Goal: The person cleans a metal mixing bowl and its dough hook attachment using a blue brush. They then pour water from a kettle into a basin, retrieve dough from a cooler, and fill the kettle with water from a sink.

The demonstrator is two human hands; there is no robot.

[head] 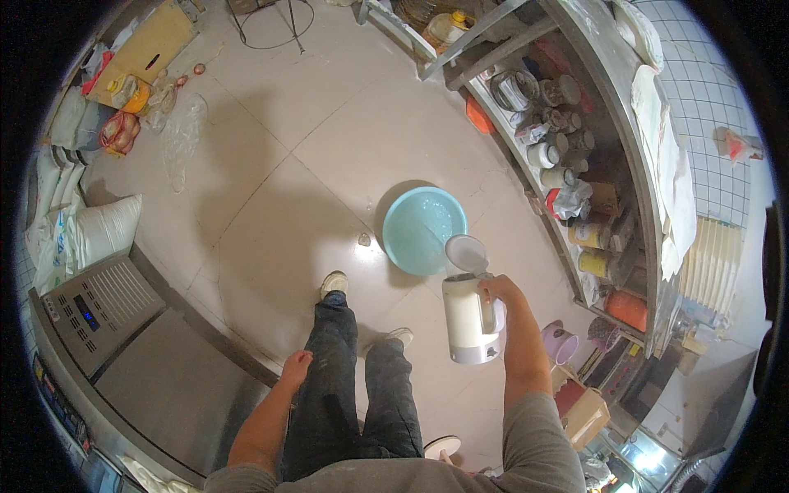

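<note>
My right hand (498,289) grips the handle of a cream electric kettle (463,320) with a grey base. The kettle's lid (466,253) is flipped up, and the kettle is tilted toward a light blue plastic basin (394,246) on the floor. A stream of water (435,235) runs into the basin, where bubbles and ripples show on the water. My left hand (297,368) hangs beside my left thigh, its fingers curled in, with nothing seen in it.
Shelving (518,142) with jars and tins runs along the right. A stainless steel appliance (179,370) stands at the left, near white sacks (108,231). A clear plastic bag (183,142) and a small object (364,239) lie on the tiled floor. Behind me is a round stool (442,445).
</note>
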